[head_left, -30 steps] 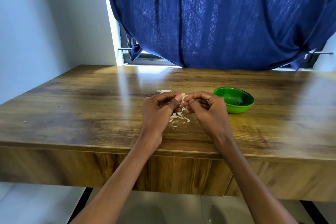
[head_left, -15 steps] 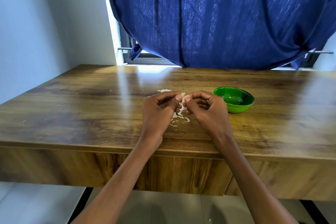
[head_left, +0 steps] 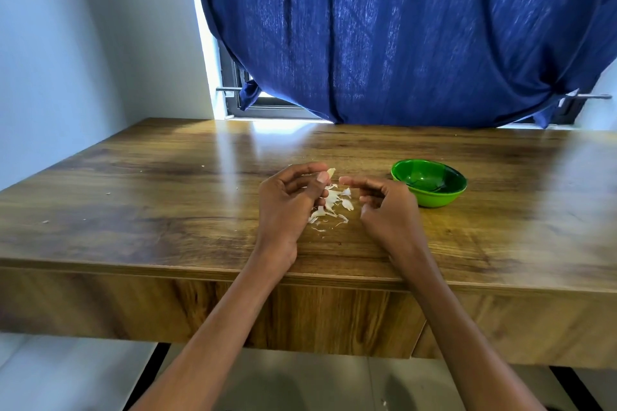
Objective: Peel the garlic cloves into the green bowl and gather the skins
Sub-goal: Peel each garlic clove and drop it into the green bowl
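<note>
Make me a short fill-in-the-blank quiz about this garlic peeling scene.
1. The bowl is coloured ____.
2. The garlic clove is pinched by the ____ hand.
3. The loose skins lie on the table between the two ____.
4. The curtain is ____.

Missing words: green; left; hands; blue

Wooden table (head_left: 167, 183), blue curtain (head_left: 400, 37) (window (head_left: 263, 103) behind)

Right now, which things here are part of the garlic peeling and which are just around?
Part of the job:
garlic clove, pinched in the left hand
right hand, holding nothing
heap of skins on the table
green bowl

Just around:
blue curtain
window frame
stray flecks of skin, far left
</note>
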### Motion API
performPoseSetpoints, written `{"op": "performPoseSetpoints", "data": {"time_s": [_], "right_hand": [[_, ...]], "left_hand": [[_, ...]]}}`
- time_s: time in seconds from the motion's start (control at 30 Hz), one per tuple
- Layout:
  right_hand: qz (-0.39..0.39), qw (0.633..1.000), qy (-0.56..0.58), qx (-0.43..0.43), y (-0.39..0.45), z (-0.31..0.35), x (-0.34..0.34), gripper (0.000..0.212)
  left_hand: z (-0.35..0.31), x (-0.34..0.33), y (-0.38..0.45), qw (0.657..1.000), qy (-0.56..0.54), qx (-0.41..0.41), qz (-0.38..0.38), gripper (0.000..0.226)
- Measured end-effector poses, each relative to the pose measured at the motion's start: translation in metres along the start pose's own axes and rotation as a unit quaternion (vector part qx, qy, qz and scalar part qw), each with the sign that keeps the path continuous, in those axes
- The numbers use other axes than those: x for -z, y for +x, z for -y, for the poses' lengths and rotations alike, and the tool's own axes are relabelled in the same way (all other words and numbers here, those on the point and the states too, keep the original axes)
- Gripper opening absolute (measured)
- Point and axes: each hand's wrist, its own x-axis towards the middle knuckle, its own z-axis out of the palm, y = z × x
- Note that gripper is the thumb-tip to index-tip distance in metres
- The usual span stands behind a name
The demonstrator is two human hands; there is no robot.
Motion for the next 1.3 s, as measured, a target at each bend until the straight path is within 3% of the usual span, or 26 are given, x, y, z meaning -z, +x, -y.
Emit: {"op": "performPoseSetpoints", "data": {"time_s": [0.1, 0.23, 0.43, 0.7, 0.93, 1.0, 1.1, 1.3], "right_hand": [[-0.037, 0.999, 0.019, 0.007, -0.001, 0.002, 0.001, 0.056], [-0.080, 0.993, 0.081, 0.035, -0.002, 0.006, 0.002, 0.036], [-0.035, 0.988, 0.130, 0.074, -0.004, 0.009, -0.002, 0.013], [-0.019, 0.993, 0.094, 0.072, -0.001, 0.004, -0.001, 0.016], [-0.079, 0.992, 0.094, 0.031, 0.001, 0.003, 0.007, 0.019], [-0.100, 0.993, 0.057, 0.033, 0.004, 0.004, 0.018, 0.023], [-0.120, 0.988, -0.095, 0.031, 0.016, 0.002, 0.052, 0.021], [-0.123, 0.945, -0.301, -0.029, 0.037, -0.002, 0.103, 0.010]], "left_hand": [[-0.001, 0.000, 0.000, 1.000, 0.003, -0.002, -0.002, 0.018], [-0.002, 0.000, -0.001, 1.000, 0.023, -0.015, 0.003, 0.024], [-0.001, 0.000, -0.001, 0.998, 0.044, -0.038, 0.008, 0.030], [0.001, 0.000, -0.001, 0.998, 0.045, -0.052, 0.010, 0.030], [0.003, -0.001, 0.002, 0.998, 0.036, -0.036, -0.032, 0.026], [0.005, -0.001, 0.004, 0.997, 0.033, -0.036, -0.055, 0.023], [0.010, -0.001, 0.006, 0.994, 0.037, -0.049, -0.087, 0.023], [0.014, 0.000, 0.008, 0.992, 0.054, -0.044, -0.101, 0.030]]}}
